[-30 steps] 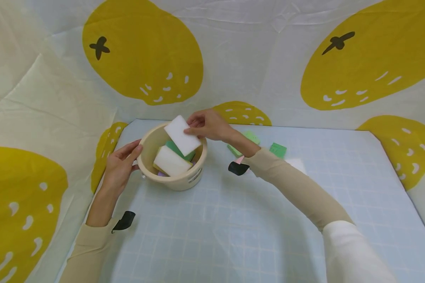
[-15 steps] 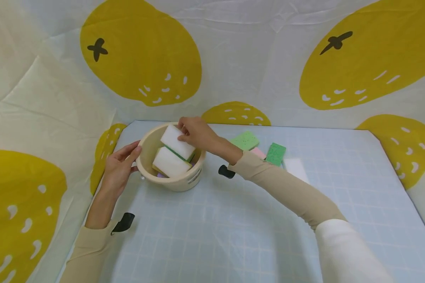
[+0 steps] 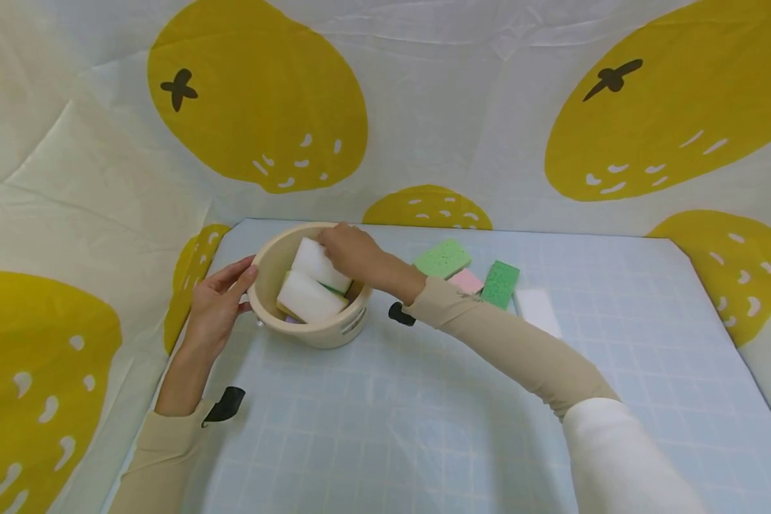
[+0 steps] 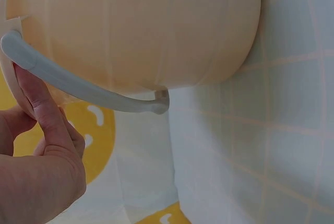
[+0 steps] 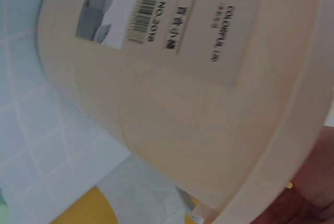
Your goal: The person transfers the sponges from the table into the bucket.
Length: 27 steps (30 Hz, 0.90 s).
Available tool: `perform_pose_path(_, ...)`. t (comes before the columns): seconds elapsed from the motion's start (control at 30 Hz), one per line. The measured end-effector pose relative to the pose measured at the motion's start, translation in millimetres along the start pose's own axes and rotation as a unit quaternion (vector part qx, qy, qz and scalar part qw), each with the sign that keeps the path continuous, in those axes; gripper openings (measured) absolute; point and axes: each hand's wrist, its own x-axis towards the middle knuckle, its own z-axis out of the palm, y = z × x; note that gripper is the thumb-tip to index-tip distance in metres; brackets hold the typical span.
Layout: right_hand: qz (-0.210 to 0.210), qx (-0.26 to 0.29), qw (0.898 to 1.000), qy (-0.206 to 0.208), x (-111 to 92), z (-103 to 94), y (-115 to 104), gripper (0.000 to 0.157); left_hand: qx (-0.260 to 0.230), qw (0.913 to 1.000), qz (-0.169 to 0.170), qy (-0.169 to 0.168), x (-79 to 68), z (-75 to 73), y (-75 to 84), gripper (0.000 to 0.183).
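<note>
My left hand (image 3: 215, 307) holds the rim of a cream plastic bucket (image 3: 324, 337) at its left side, thumb on top and fingers outside. In the left wrist view that hand (image 4: 49, 151) pinches the rim beside the grey handle (image 4: 94, 88). My right hand (image 3: 356, 255) reaches over the far right of the rim and grips a white sponge (image 3: 320, 263) with a green layer, low inside the bucket. A white-topped yellow sponge (image 3: 311, 296) lies in front of it, with a bit of purple below. The right fingertips are partly hidden.
Right of the bucket lie a light green sponge (image 3: 443, 258), a pink sponge (image 3: 467, 280), a dark green sponge (image 3: 500, 283) and a flat white block (image 3: 537, 311). A pale blue checked cloth (image 3: 424, 414) covers the table; patterned fabric (image 3: 450, 107) rises behind and at both sides.
My right hand has moved left and down, lowering the white sponge from above the rim into the bucket. The left hand has stayed at the rim.
</note>
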Motion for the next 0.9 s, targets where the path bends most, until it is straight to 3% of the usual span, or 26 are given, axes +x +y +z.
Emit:
perform_pose_path(0.13,-0.018,-0.065,0.997,0.024,0.2,4.1,-0.7,0.024,0.004,1.0,-0.004,0.002,-0.8,1.0,1.4,0.063)
perform_pose_path(0.27,-0.043,-0.084,0.994,0.052,-0.5,4.8,2.9,0.023,0.007,1.0,-0.006,0.003,-1.2,1.5,1.6,0.064)
perform_pose_path(0.5,-0.065,0.008,0.996,0.056,-5.0,-7.2,12.0,0.013,-0.001,1.0,0.002,-0.003,-2.1,-0.8,0.4,0.063)
perform_pose_path(0.63,-0.079,0.065,0.993,0.067,-8.9,-14.5,21.0,0.018,-0.006,0.9999,0.008,-0.005,-2.6,-2.2,0.4,0.064)
perform_pose_path(0.9,-0.061,0.156,0.982,0.082,-23.7,-28.1,44.2,0.017,-0.011,0.9998,0.012,-0.011,-2.7,-0.5,-0.2,0.064)
